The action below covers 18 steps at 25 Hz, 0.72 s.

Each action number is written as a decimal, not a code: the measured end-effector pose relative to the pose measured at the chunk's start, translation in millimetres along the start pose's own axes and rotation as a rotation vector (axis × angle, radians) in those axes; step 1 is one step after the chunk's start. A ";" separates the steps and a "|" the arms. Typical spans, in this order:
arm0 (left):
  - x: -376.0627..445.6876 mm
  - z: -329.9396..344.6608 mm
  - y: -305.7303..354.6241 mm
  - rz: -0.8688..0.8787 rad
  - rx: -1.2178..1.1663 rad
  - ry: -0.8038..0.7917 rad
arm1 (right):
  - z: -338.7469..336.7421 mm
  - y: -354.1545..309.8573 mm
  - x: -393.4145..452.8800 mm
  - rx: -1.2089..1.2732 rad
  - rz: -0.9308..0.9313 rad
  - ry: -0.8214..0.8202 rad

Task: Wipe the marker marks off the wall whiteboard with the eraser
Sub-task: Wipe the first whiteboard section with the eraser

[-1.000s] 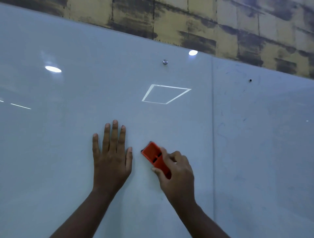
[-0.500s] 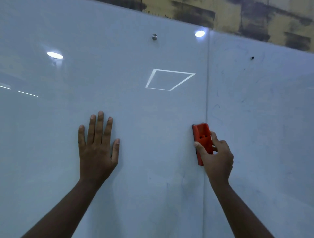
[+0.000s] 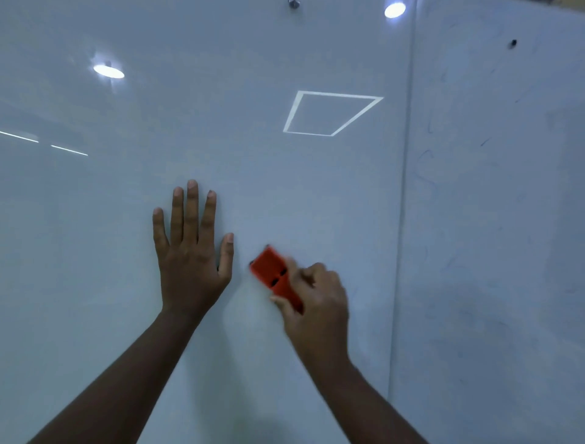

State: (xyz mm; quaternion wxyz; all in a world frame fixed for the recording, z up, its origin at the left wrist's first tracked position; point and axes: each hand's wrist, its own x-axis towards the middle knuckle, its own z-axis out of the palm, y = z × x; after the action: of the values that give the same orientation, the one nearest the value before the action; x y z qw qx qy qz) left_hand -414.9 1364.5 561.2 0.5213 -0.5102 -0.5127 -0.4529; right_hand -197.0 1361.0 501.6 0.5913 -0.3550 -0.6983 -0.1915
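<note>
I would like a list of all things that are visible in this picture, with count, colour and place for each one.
whiteboard: two panels, pale grey-white, fills the view; a vertical seam runs right of centre
marker marks: several faint, blue, on the right panel
eraser: one, orange-red, on the left panel, lower centre, blurred
screw: one, metal, top edge
dark spot: one, black, upper right panel
light reflections: several, white, upper board
left hand: one, flat on the board, fingers straight, beside the eraser
right hand: one, grips the eraser
</note>
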 end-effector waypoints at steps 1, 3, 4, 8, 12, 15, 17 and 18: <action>-1.0 -0.8 0.5 0.001 -0.001 -0.002 | 4.9 -7.6 -13.9 -0.032 -0.080 -0.048; -3.5 -1.7 0.3 -0.001 -0.009 -0.010 | 8.0 -12.4 -36.5 -0.099 -0.203 -0.110; -6.0 -1.9 0.5 -0.003 -0.011 -0.012 | 6.0 -9.9 -41.0 -0.119 -0.231 -0.123; -23.7 -0.1 1.5 -0.008 -0.002 -0.013 | -15.6 21.7 -17.2 -0.080 -0.073 -0.098; -43.2 1.2 3.2 -0.012 -0.006 -0.029 | -46.6 83.6 2.6 0.059 0.396 0.063; -62.5 0.5 8.7 -0.028 -0.015 -0.053 | -53.4 115.2 -16.6 0.158 0.591 0.182; -74.7 -0.5 11.4 -0.028 -0.019 -0.070 | -50.4 120.9 -38.4 0.198 0.689 0.229; -80.2 -1.2 12.1 -0.029 -0.021 -0.080 | -47.8 119.7 -48.6 0.219 0.737 0.243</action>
State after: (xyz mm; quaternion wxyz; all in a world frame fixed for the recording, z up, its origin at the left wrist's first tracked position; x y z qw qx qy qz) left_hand -408.0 1360.1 480.5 0.4885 -0.5257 -0.5357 -0.4449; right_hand -75.2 1395.8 447.4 0.7329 -0.4912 -0.4657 0.0682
